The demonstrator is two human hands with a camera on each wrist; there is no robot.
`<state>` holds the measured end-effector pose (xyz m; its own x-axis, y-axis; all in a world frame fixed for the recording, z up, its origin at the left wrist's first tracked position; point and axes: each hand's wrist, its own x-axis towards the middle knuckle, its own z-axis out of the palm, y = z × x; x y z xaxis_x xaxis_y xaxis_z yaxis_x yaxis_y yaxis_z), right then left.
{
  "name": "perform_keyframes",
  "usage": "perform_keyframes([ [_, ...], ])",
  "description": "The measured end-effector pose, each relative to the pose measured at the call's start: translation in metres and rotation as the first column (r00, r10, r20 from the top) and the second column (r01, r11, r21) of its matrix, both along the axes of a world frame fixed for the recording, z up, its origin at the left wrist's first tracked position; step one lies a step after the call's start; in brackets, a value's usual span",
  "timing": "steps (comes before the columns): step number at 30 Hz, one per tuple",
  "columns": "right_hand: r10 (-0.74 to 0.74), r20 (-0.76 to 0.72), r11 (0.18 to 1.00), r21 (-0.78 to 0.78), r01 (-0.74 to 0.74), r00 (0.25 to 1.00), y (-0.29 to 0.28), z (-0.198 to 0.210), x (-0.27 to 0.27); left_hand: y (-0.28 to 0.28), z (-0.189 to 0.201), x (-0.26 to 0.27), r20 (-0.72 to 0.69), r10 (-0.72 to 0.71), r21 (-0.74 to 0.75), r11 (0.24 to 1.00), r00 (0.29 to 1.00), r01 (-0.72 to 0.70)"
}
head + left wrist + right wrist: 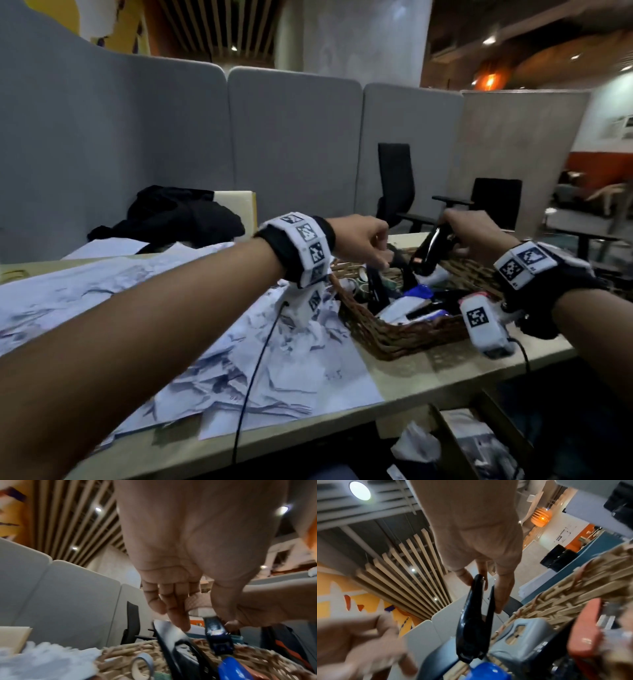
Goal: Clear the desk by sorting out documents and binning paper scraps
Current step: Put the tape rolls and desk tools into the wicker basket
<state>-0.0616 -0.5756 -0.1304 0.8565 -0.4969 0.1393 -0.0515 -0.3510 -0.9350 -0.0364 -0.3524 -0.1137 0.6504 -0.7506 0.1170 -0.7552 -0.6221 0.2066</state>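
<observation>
Crumpled white papers (205, 325) cover the desk on the left. At the right stands a wicker basket (394, 339) of stationery. My right hand (469, 233) grips a black stapler (430, 255) at its upper end and holds it tilted over the basket; the right wrist view shows the stapler (472, 615) hanging below the fingers (503, 588). My left hand (363, 240) reaches over the basket beside it. Its fingertips (181, 626) touch the top of an upright black tool (171, 639), with nothing between finger and thumb. The stapler (216, 632) is just right of them.
The basket (137, 649) also holds a tape roll (142, 665), a blue item (486, 670), a grey item (522, 639) and a red one (583, 632). A black cloth (171, 212) lies at the back. A box with scraps (462, 445) sits below the desk edge. Grey partitions and black chairs (397, 185) stand behind.
</observation>
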Motion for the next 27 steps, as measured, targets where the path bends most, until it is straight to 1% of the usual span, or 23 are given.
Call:
perform_keyframes([
  [2, -0.022, -0.069, 0.997, -0.08, 0.016, 0.997, -0.013, -0.013, 0.003, -0.027, -0.007, -0.003, 0.048, -0.017, -0.003, 1.0, 0.999, 0.017],
  [5, -0.036, -0.167, 0.994, -0.111, 0.018, 0.985, -0.021, -0.024, 0.001, -0.057, -0.011, -0.006, 0.076, -0.053, -0.008, 0.999, 0.996, 0.054],
  [8, -0.007, -0.304, 0.983, -0.175, -0.048, 0.952, -0.032, -0.031, -0.001, -0.077, -0.016, -0.004, 0.076, -0.06, -0.011, 0.998, 0.995, 0.061],
  [11, 0.049, -0.449, 0.976, -0.169, -0.139, 0.892, -0.04, -0.033, -0.004, -0.09, -0.025, 0.002, 0.077, -0.048, 0.043, 0.998, 0.996, 0.045],
  [12, 0.034, -0.463, 0.969, -0.203, -0.143, 0.886, -0.041, -0.032, -0.003, -0.093, -0.028, 0.003, 0.068, -0.049, 0.05, 0.998, 0.996, 0.045],
  [13, -0.008, -0.479, 0.94, -0.304, -0.157, 0.878, -0.041, -0.028, -0.003, -0.094, -0.03, 0.004, 0.054, -0.052, 0.046, 0.998, 0.997, 0.05],
  [14, -0.073, -0.454, 0.885, -0.44, -0.152, 0.888, -0.039, -0.023, -0.002, -0.093, -0.031, 0.005, 0.041, -0.053, 0.031, 0.998, 0.998, 0.052],
  [15, -0.142, -0.386, 0.817, -0.566, -0.112, 0.911, -0.039, -0.018, 0.0, -0.09, -0.029, 0.006, 0.033, -0.049, 0.012, 0.999, 0.998, 0.048],
  [16, -0.174, -0.307, 0.781, -0.622, -0.059, 0.936, -0.038, -0.012, 0.002, -0.086, -0.026, 0.008, 0.032, -0.038, -0.01, 0.999, 0.999, 0.038],
  [18, -0.141, -0.209, 0.79, -0.612, -0.017, 0.968, -0.032, -0.002, 0.008, -0.073, -0.017, 0.013, 0.044, -0.014, -0.036, 0.999, 0.999, 0.015],
  [19, -0.106, -0.225, 0.796, -0.603, -0.053, 0.969, -0.025, 0.003, 0.009, -0.064, -0.013, 0.016, 0.055, 0.0, -0.039, 0.999, 0.998, 0.002],
  [20, -0.055, -0.269, 0.798, -0.59, -0.119, 0.961, -0.018, 0.006, 0.011, -0.055, -0.008, 0.02, 0.068, 0.017, -0.042, 0.999, 0.998, -0.015],
  [21, 0.002, -0.359, 0.784, -0.578, -0.225, 0.933, -0.009, 0.009, 0.009, -0.046, -0.004, 0.024, 0.078, 0.036, -0.045, 0.998, 0.996, -0.032],
  [22, 0.052, -0.454, 0.748, -0.573, -0.336, 0.89, -0.002, 0.009, 0.007, -0.038, -0.002, 0.029, 0.084, 0.057, -0.05, 0.997, 0.995, -0.053],
  [23, 0.061, -0.531, 0.708, -0.574, -0.412, 0.845, 0.006, 0.009, 0.003, -0.03, 0.0, 0.032, 0.084, 0.075, -0.057, 0.996, 0.994, -0.071],
  [24, 0.058, -0.554, 0.659, -0.604, -0.449, 0.831, 0.01, 0.006, 0.005, -0.021, 0.0, 0.035, 0.076, 0.092, -0.065, 0.994, 0.993, -0.087],
  [25, 0.042, -0.544, 0.608, -0.652, -0.454, 0.838, 0.015, 0.003, 0.005, -0.013, 0.001, 0.036, 0.063, 0.105, -0.071, 0.992, 0.992, -0.1],
  [26, 0.028, -0.499, 0.579, -0.698, -0.421, 0.866, 0.019, 0.0, 0.007, -0.003, 0.001, 0.036, 0.052, 0.12, -0.074, 0.991, 0.991, -0.116],
  [27, 0.022, -0.442, 0.568, -0.733, -0.375, 0.897, 0.028, 0.0, 0.007, 0.007, 0.002, 0.037, 0.043, 0.137, -0.071, 0.988, 0.99, -0.134],
])
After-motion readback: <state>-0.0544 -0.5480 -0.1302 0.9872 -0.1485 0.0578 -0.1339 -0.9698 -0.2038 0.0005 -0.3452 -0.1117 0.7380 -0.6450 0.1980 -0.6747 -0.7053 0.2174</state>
